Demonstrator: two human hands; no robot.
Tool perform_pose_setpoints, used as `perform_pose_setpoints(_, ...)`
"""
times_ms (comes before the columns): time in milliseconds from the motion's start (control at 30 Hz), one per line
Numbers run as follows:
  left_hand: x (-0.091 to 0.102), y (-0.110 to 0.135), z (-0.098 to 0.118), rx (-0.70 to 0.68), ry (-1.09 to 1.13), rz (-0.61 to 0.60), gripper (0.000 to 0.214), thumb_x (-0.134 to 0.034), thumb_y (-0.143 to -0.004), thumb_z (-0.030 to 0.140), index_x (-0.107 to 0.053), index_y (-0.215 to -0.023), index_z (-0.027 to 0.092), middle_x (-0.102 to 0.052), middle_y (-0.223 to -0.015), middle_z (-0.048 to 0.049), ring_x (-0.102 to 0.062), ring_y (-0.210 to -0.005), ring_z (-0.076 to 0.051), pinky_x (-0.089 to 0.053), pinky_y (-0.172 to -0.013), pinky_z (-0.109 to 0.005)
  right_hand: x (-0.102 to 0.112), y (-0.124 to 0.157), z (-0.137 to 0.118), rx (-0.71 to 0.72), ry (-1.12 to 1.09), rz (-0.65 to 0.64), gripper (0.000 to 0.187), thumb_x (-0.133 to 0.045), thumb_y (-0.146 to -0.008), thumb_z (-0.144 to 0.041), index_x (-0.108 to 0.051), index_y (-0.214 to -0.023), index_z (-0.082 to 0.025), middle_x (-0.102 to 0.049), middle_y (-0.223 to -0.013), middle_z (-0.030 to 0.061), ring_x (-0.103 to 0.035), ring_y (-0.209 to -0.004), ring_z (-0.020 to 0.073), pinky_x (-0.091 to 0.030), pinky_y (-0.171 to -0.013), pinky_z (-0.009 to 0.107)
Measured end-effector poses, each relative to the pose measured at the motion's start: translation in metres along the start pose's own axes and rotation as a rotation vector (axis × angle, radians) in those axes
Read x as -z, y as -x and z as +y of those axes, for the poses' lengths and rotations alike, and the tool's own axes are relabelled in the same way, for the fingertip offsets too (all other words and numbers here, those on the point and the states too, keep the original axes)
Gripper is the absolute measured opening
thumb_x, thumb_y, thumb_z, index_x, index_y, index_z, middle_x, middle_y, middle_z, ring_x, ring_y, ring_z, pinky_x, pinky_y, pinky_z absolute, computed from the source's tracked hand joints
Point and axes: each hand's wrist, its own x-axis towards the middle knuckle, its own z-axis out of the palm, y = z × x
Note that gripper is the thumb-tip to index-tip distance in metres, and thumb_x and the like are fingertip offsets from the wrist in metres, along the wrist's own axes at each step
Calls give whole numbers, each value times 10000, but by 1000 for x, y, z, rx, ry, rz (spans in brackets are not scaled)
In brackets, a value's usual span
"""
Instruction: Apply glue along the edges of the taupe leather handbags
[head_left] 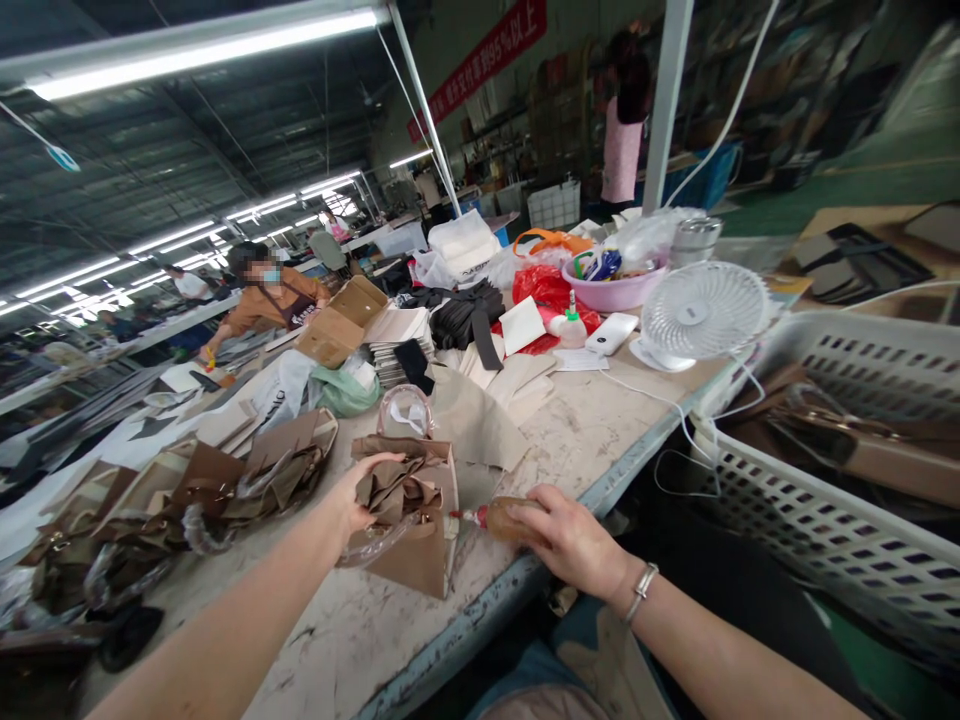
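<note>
On the left, a row of brown bags point(202, 480) is on the worktable point(600, 425), and then comes the left hand point(365, 492), its fingers clamped on the left side of a taupe bag point(412, 556), which sits close to the table's near edge. At this bag's right edge is the thin tip of an amber bottle point(508, 520), but I cannot tell if they touch; the right hand point(555, 532) has its fingers wrapped around the bottle. Farther right are a white fan point(703, 312) and, beside the table, a white basket point(817, 540).

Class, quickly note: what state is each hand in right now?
Left hand: holding the brown leather-look bag.
Right hand: closed around the rounded, red-nozzled amber bottle.
</note>
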Motion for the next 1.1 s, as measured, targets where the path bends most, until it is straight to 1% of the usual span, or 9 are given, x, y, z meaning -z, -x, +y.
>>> perform_pose_setpoints(133, -4, 2, 0, 3, -1, -7, 205, -553, -811, 115, -671, -645, 101, -706, -562, -119, -655, -437, -214, -564, -414, -290, -2, -3, 6, 21, 16, 120, 497, -530, -806, -8, -544, -1244, -243, -512, -1022, 68, -519, -921, 206, -495, -806, 330)
perform_pose_setpoints(300, -4, 2, 0, 39, -12, -32, 195, -563, -816, 136, -661, -648, 110, -703, -562, -122, -652, -430, -220, -549, -387, -292, 1, -7, 9, 12, 0, 224, 471, -513, -843, -34, -527, -1260, -253, -502, -1050, 77, -520, -924, 208, -500, -803, 333)
perform_pose_setpoints(400, -2, -2, -1, 56, -20, -52, 160, -572, -813, 146, -665, -686, 114, -723, -622, -142, -682, -496, -239, -581, -452, -318, 2, -7, 8, -3, -7, 190, 465, -526, -834, -28, -544, -1239, -255, -513, -1026, 66, -525, -912, 199, -495, -800, 323)
perform_pose_setpoints(567, -1, -6, -1, 70, -26, -63, 168, -578, -810, 169, -657, -666, 131, -732, -653, -147, -712, -585, -282, -616, -551, -396, 1, -2, 4, -2, -42, 56, 364, -560, -845, -66, -576, -1166, -238, -518, -973, 47, -532, -860, 174, -487, -767, 289)
perform_pose_setpoints(667, -1, -6, 0, 62, -21, -58, 194, -571, -812, 152, -644, -633, 135, -722, -619, -135, -704, -555, -262, -610, -524, -361, 0, 0, 3, -3, -53, 1, 367, -561, -839, -65, -569, -1164, -235, -507, -985, 47, -535, -876, 174, -488, -775, 286)
perform_pose_setpoints(733, 0, -7, 0, 55, -19, -56, 189, -571, -812, 146, -647, -639, 130, -719, -610, -131, -696, -533, -247, -606, -513, -342, -1, -2, 4, -11, -37, 11, 389, -562, -827, -54, -567, -1170, -237, -505, -980, 46, -533, -873, 178, -490, -772, 290)
perform_pose_setpoints(800, 3, -10, -1, 48, -19, -54, 168, -578, -811, 150, -651, -661, 130, -719, -613, -123, -686, -516, -238, -605, -510, -345, 0, -5, 6, -19, -21, 57, 415, -553, -821, -40, -562, -1186, -238, -507, -977, 47, -531, -873, 183, -492, -771, 297)
perform_pose_setpoints(967, 7, -19, -1, 45, -29, -49, 140, -594, -803, 160, -648, -677, 132, -713, -607, -115, -675, -511, -228, -599, -497, -342, 3, -15, 14, -23, -43, 246, 480, -534, -822, -15, -524, -1247, -239, -510, -1046, 74, -532, -959, 207, -505, -833, 336)
perform_pose_setpoints(1100, 3, -16, 0, 31, -36, -20, 177, -589, -807, 143, -640, -639, 118, -691, -558, -114, -655, -469, -209, -572, -446, -295, 1, -21, 17, -13, -34, 328, 438, -541, -846, -47, -524, -1240, -237, -503, -1052, 84, -536, -949, 212, -516, -825, 350)
